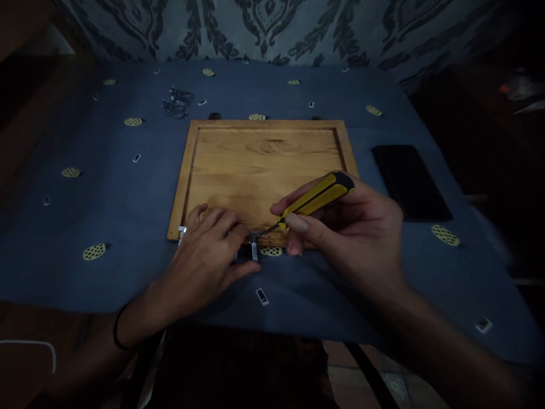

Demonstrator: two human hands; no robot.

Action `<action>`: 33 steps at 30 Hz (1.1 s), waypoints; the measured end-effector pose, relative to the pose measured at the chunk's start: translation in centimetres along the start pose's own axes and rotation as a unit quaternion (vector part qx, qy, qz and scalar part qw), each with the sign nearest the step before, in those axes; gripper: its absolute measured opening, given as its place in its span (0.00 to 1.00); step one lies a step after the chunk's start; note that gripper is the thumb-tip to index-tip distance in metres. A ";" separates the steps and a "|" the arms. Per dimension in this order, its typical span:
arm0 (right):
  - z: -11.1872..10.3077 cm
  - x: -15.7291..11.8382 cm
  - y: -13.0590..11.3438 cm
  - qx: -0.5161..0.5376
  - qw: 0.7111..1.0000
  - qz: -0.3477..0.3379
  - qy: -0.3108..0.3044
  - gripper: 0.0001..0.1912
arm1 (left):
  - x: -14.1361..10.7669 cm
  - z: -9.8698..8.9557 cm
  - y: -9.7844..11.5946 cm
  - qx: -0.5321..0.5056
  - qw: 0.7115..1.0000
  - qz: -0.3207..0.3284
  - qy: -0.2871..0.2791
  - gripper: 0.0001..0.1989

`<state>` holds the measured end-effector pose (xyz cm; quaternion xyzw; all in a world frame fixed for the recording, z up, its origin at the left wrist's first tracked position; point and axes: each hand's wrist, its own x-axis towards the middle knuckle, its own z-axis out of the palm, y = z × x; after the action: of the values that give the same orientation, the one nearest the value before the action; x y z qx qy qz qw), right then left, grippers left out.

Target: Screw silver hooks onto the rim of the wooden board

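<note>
My right hand (pixel 361 238) grips a yellow and black screwdriver (pixel 317 199), its shaft slanting down to the left. The tip meets a shiny metal fitting (pixel 254 249) at the near edge of a framed wooden panel (pixel 268 165). My left hand (pixel 208 250) lies over that edge with bent fingers, its thumb and forefinger pressing around the fitting. Another bit of bright metal (pixel 182 230) shows at the left of this hand, near the panel's corner. Whether the two metal parts are one piece is hidden under the hand.
Under the panel spreads a blue patterned tablecloth (pixel 106 204). Behind the panel at the left lies a small heap of loose clear and metal bits (pixel 176 103), too dim to name. A black phone-like slab (pixel 411 182) rests to the right. A patterned wall covering (pixel 264 28) rises at the back.
</note>
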<state>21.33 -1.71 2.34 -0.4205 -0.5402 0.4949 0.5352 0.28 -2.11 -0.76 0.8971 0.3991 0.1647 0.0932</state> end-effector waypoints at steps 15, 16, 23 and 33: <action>-0.1 -0.4 0.3 -0.043 0.998 -0.037 0.026 0.14 | 0.0 0.0 0.0 0.008 1.000 0.007 0.006 0.22; -0.1 -0.4 0.3 -0.043 0.998 -0.039 0.029 0.14 | 0.0 0.0 0.0 0.007 1.000 0.008 0.006 0.22; 0.2 -0.7 0.5 -0.021 0.992 -0.084 0.096 0.11 | 0.0 0.0 -0.2 0.005 1.000 0.009 0.006 0.23; 0.1 -0.8 0.9 -0.042 0.995 -0.063 0.067 0.11 | 0.0 0.0 0.0 0.008 1.000 0.012 0.007 0.22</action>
<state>21.19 -2.35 1.38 -0.4399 -0.5487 0.4078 0.5822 0.32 -2.10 -0.79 0.9014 0.3904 0.1691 0.0809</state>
